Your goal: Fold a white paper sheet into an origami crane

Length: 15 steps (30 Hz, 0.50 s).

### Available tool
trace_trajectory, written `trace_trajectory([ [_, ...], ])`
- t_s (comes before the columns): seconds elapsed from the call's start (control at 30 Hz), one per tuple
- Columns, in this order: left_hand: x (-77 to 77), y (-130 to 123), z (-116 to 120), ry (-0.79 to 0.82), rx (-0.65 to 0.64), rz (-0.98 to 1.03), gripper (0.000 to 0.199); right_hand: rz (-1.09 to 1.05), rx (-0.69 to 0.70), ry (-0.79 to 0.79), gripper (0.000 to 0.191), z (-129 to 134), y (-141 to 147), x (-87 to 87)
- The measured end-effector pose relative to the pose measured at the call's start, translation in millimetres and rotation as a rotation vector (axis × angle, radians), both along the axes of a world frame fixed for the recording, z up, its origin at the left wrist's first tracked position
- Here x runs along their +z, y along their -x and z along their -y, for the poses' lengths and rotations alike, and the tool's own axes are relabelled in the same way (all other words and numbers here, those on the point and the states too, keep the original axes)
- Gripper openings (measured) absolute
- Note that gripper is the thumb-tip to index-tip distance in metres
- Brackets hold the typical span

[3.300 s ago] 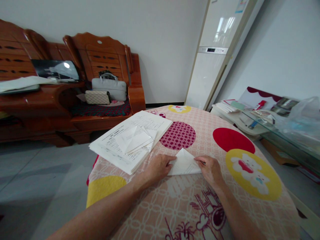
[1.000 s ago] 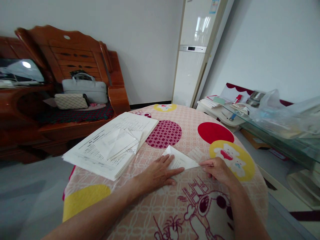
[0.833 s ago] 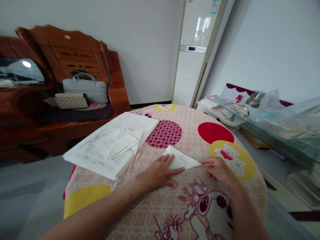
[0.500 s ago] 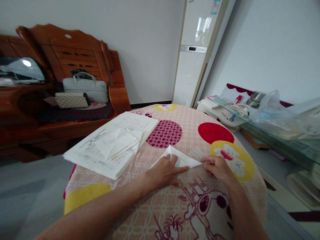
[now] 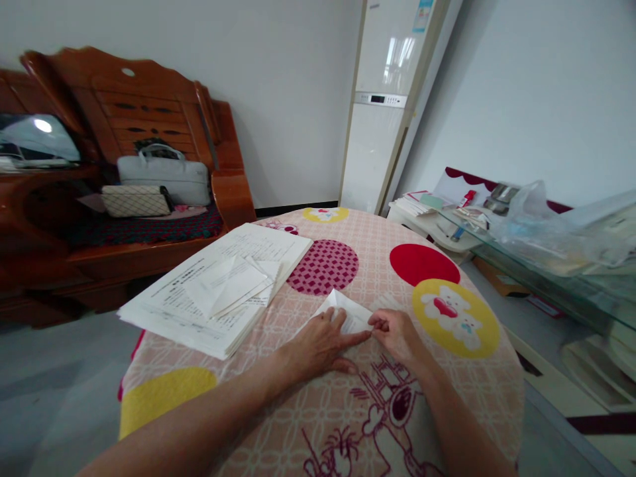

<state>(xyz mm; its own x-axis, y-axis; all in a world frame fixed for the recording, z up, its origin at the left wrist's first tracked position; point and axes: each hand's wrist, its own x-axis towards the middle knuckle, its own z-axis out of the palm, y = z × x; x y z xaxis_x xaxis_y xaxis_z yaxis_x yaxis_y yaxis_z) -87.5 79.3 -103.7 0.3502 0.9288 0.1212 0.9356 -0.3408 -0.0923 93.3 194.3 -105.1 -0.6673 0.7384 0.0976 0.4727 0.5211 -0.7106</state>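
A small folded white paper point(image 5: 352, 311) lies on the patterned tablecloth point(image 5: 318, 404) in front of me. My left hand point(image 5: 325, 341) rests on its left part with the fingers spread, pressing it down. At the paper's right edge, the fingers of my right hand point(image 5: 395, 332) are pinched together on it, close to my left index fingertip. The lower part of the paper is hidden under my hands.
Left on the table is a stack of printed sheets point(image 5: 183, 291) with folded papers point(image 5: 238, 285) on top. A glass shelf with a plastic bag point(image 5: 531, 218) stands at right. Behind are a wooden bench point(image 5: 233, 192) with bags and a tall white cabinet-like unit point(image 5: 372, 146).
My right hand has moved left, from the paper's outer right corner to beside my left fingertips. That corner no longer sticks out to the right. The view has shifted slightly.
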Motion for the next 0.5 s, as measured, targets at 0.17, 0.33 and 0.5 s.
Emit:
trace_trajectory([
  [0.17,-0.8,2.0,1.4,0.004,-0.005,0.031,0.074,0.073,-0.037,-0.045,0.018,-8.7,-8.0,1.8],
  [0.33,-2.4,2.0,2.3,0.008,0.005,0.053,0.072,0.125,-0.167,-0.036,0.013,-29.5,-33.3,0.3],
  [0.5,-6.4,1.2,1.7,-0.012,0.014,0.046,0.073,0.098,-0.266,-0.013,0.014,-46.4,-53.2,-4.8],
])
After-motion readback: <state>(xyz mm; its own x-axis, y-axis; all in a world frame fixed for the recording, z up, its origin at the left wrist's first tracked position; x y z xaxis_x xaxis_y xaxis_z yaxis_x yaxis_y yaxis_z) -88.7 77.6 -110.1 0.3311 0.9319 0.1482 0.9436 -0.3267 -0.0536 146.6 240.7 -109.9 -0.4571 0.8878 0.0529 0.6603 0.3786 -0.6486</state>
